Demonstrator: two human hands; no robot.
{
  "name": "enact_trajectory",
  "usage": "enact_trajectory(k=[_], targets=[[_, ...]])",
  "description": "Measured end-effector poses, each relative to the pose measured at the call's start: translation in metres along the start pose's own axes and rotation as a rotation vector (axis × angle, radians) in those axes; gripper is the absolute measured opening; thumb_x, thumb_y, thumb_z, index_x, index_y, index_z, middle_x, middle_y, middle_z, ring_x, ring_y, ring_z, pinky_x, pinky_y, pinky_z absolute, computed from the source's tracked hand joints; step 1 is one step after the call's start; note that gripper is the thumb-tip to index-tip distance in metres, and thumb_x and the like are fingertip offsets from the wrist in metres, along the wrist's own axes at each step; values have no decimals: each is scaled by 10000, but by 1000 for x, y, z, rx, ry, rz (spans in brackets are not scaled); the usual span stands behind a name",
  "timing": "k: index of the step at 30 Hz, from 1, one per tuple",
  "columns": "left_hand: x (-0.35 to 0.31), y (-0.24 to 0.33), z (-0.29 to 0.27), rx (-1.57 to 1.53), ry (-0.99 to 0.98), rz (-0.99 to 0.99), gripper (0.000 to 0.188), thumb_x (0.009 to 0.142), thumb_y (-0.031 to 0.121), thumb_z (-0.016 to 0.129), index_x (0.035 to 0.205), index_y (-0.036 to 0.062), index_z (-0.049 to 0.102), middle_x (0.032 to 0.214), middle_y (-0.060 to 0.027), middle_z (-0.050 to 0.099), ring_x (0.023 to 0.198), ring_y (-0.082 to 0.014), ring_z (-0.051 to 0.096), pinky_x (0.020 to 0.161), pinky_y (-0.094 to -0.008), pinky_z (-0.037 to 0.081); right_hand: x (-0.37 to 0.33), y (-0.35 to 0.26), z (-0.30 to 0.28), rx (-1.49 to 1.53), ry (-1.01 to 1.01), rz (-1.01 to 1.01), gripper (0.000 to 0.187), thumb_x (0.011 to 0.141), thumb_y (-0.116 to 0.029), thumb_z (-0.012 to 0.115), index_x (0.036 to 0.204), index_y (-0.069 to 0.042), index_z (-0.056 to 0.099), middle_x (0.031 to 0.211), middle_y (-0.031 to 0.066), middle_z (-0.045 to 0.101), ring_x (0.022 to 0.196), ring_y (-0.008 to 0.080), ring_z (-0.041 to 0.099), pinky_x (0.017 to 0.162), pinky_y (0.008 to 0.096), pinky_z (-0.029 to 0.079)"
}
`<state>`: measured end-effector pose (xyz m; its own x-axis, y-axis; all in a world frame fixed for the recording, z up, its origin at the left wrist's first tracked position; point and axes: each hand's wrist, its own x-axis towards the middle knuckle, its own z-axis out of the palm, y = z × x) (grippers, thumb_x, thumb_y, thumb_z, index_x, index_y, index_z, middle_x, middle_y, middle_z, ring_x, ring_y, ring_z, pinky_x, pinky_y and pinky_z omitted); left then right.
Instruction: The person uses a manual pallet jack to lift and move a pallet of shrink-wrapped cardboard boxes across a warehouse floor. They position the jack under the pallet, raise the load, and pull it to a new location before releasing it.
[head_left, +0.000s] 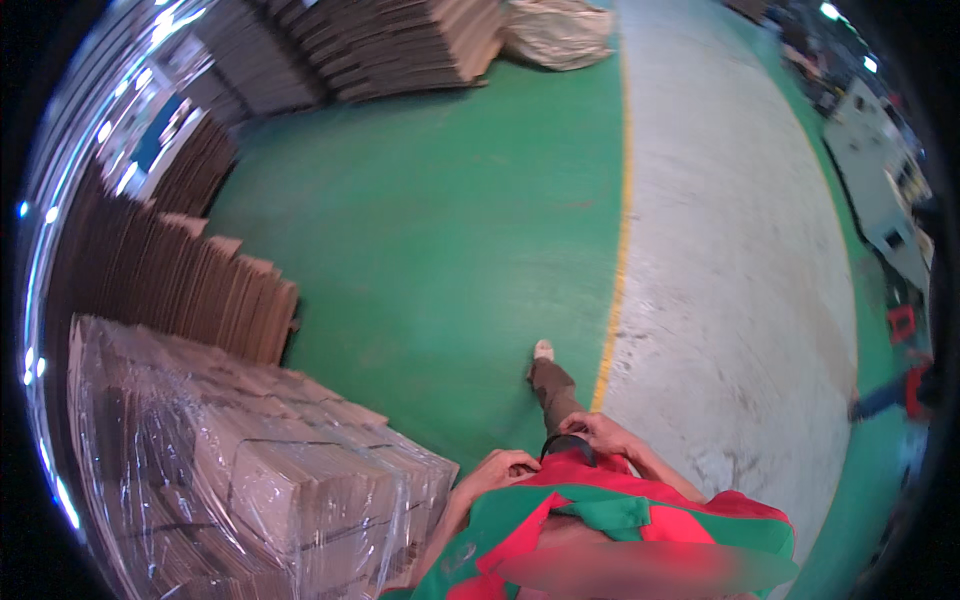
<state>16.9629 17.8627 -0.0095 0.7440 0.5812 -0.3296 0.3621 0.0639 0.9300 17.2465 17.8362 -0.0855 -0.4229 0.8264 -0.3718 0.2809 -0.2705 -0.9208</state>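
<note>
Both my hands are at my waist, in front of my red and green shirt [625, 475]. My right hand [600, 432] is closed, its fingertips bent down onto a curved black strap [572, 447] that looks like a belt. My left hand [503, 468] is curled beside the shirt's edge, left of the strap; what its fingers hold, if anything, is hidden. Beyond the hands, one leg in brown trousers [552, 388] reaches forward, with a light shoe [543, 350] on the green floor.
Close on my left stands a plastic-wrapped stack of cardboard [330, 470]. More flat cardboard [190, 270] stands behind it, and tall stacks [390, 50] are ahead beside a pale sack [558, 32]. A yellow line [625, 200] borders the grey walkway [720, 250]. Another person [895, 395] and machinery [875, 170] are at right.
</note>
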Motion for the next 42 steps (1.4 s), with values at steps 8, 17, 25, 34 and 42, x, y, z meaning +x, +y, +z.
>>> enact_trajectory(k=[8,17,25,34,42], targets=[[64,7,-191,3,412,-65,264,881,134,688,1129,47,672,1051,-112,664,949,-213,658,786,-321,527,267,-176,-131,-242,-120,-265,238,961,-206,570,1108,-32,639,1034,165,692,973,336,661,853,415,517],[104,-18,-391,-121,646,-150,223,873,163,646,1062,50,678,1030,-94,665,955,-175,637,772,-323,511,542,-321,-125,-369,-936,-352,257,962,-247,604,1098,-37,662,1031,125,698,954,254,660,853,369,515],[126,-45,-659,-300,573,-118,231,895,163,631,1097,56,666,915,-74,707,802,-156,633,741,-327,508,764,-430,-119,-326,-876,-275,315,981,-302,578,1141,-45,665,1071,140,703,1002,259,661,912,373,502],[157,-100,-903,-303,569,-119,330,841,163,712,1138,35,648,1019,-115,711,903,-186,636,819,-346,511,1015,-518,-109,-221,-945,-235,343,990,-320,564,1154,-35,661,1050,102,717,985,191,658,906,341,505],[219,-81,-1120,-560,928,-166,250,867,174,706,1065,33,653,947,10,649,915,-100,574,791,-308,484,1289,-659,-135,-352,-1046,-410,345,931,-318,639,1131,-38,661,1020,111,714,969,207,664,873,345,517]])
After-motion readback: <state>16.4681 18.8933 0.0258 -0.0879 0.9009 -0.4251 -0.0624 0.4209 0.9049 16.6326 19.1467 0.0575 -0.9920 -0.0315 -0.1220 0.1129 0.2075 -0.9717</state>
